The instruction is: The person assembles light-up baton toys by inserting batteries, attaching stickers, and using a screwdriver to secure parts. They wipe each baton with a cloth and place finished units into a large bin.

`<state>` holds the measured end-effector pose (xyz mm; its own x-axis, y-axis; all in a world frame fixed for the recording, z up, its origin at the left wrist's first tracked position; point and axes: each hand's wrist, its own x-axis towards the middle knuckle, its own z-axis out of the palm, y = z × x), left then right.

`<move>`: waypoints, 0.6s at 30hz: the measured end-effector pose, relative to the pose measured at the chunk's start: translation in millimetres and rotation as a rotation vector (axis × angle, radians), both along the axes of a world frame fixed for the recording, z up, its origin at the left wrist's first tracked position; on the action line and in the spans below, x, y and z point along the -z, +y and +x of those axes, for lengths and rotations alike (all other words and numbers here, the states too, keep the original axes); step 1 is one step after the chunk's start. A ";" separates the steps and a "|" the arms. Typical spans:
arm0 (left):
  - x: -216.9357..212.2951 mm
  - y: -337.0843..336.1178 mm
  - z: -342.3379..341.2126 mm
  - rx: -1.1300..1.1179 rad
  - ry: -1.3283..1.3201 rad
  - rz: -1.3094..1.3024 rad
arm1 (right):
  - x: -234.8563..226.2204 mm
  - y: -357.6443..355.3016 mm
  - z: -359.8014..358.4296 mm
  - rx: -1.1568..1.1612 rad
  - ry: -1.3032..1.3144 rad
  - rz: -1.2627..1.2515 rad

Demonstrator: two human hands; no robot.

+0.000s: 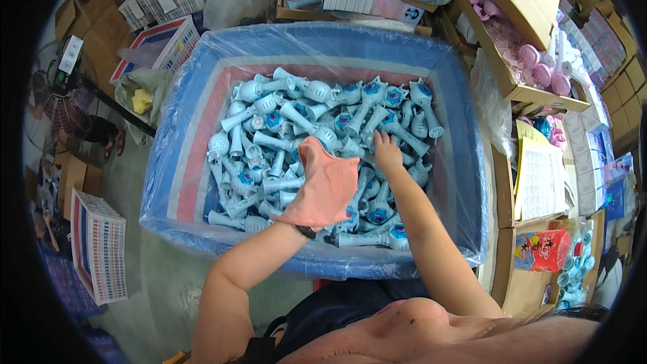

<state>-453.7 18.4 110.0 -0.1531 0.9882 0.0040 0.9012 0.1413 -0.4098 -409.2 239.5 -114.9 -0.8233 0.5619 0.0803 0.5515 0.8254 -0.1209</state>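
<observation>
Both forearms reach up from the lower edge into a big bin lined with clear plastic and heaped with pale blue toy wands. Left hand, in an orange cloth glove, hovers flat with fingers spread over the middle of the heap, gripping nothing visible. Right hand, bare, presses fingertips down among wands just right of centre; whether it pinches one I cannot tell. Picking looks in hand; closing on one wand's handle comes next.
</observation>
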 end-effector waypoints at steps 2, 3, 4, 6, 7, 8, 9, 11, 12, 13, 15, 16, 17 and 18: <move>-2.1 0.1 4.2 0.003 -0.036 -0.018 | 12.0 10.5 3.5 -0.044 -0.087 0.069; -2.5 0.2 6.2 0.002 -0.042 -0.058 | 12.4 16.1 6.2 -0.083 -0.058 0.059; -2.1 -0.2 8.3 0.001 -0.026 -0.055 | 9.1 20.1 9.9 -0.085 -0.099 0.035; 0.8 -1.5 10.0 0.008 -0.006 -0.059 | -13.6 31.0 21.1 -0.042 -0.045 -0.043; 3.5 -3.0 9.6 0.014 -0.006 -0.066 | -31.4 35.5 29.5 -0.016 0.098 -0.112; 6.8 -4.3 9.9 0.021 -0.006 -0.073 | -53.8 40.0 41.1 0.009 0.216 -0.193; 10.0 -6.5 7.9 0.063 0.028 0.011 | -79.1 42.1 53.7 -0.011 0.362 -0.196; 14.8 -9.2 9.5 0.065 0.030 0.062 | -135.4 38.9 79.9 -0.050 0.659 -0.118; 15.4 -9.4 11.4 0.087 0.093 0.043 | -164.4 34.0 95.9 -0.030 0.739 -0.104; 14.5 -8.6 12.8 0.099 0.094 -0.002 | -191.2 26.8 112.7 0.061 0.839 -0.304; 10.0 -4.1 23.0 0.008 0.116 -0.109 | -238.4 6.5 161.5 0.094 0.933 -0.636; 6.6 -2.1 29.5 0.057 0.116 -0.055 | -250.7 -11.6 183.2 0.036 1.026 -0.821; 3.7 3.9 39.2 0.089 0.108 0.016 | -253.7 -32.4 194.4 0.069 1.158 -0.833; 0.8 5.9 50.4 0.137 0.012 0.073 | -252.6 -53.8 205.1 -0.029 1.339 -0.862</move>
